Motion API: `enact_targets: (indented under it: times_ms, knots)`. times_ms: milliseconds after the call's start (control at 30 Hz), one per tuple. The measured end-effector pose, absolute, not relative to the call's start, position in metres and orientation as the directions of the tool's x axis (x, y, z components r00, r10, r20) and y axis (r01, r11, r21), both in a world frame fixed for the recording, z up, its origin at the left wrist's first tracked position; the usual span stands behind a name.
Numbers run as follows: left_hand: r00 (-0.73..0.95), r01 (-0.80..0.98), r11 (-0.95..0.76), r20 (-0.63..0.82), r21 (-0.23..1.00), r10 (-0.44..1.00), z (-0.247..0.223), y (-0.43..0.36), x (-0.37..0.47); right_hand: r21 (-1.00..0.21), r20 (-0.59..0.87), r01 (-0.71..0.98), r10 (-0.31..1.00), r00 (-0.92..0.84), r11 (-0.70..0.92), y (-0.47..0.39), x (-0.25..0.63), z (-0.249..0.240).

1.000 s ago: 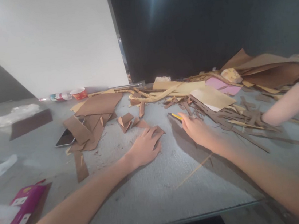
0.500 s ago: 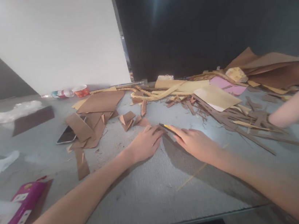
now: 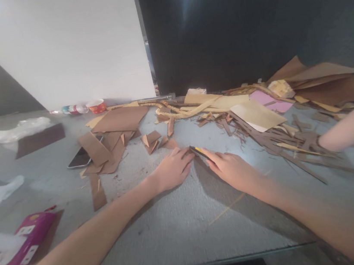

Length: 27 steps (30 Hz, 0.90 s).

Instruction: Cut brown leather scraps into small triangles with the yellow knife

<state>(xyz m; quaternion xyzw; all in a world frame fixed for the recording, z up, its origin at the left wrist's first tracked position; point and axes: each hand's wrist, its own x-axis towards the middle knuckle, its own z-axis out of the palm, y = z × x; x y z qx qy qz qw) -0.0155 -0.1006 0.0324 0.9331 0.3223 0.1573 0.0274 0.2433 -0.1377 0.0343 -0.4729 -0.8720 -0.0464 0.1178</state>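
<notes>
A yellow-and-black utility knife (image 3: 200, 152) is held in my right hand (image 3: 232, 168), its tip pointing away to the left and meeting the fingertips of my other hand. My left hand (image 3: 173, 167) rests on the grey tabletop with its fingers bent and close together. Under those fingertips, beside the knife tip, a small brown piece just shows; the fingers hide most of it. Folded brown scraps (image 3: 151, 142) lie just beyond my left hand.
A phone (image 3: 79, 158) lies partly under brown sheets (image 3: 119, 119) at left. A purple tissue pack (image 3: 31, 238) sits nearer. Brown strips (image 3: 272, 137) and a beige sheet (image 3: 258, 115) are heaped at right, where another person's forearm (image 3: 349, 127) reaches in. A red cup (image 3: 96, 106) stands behind.
Both hands and the knife keep nearly the same place and grip. The whole view has shifted very slightly.
</notes>
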Motion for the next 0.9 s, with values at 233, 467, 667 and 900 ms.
enact_targets:
  times_ms: [233,467,667,900]
  knots:
    - [0.754,0.597,-0.793,0.250,0.126,0.607,0.0308,-0.0997,-0.0153,-0.050,0.255,0.847,0.827,-0.502,0.530,-0.1366,0.2430,0.0335]
    - [0.750,0.605,-0.788,0.252,0.115,0.612,0.0299,-0.1001,-0.0161,-0.068,0.231,0.840,0.828,-0.511,0.538,-0.1378,0.2424,0.0357]
    - [0.746,0.596,-0.791,0.267,0.140,0.609,0.0309,-0.1002,-0.0158,-0.073,0.227,0.832,0.822,-0.523,0.549,-0.1365,0.2422,0.0332]
    - [0.762,0.611,-0.789,0.224,0.065,0.608,0.0320,-0.0990,-0.0157,0.045,0.165,0.844,0.829,-0.535,0.535,-0.1390,0.2386,0.0332]
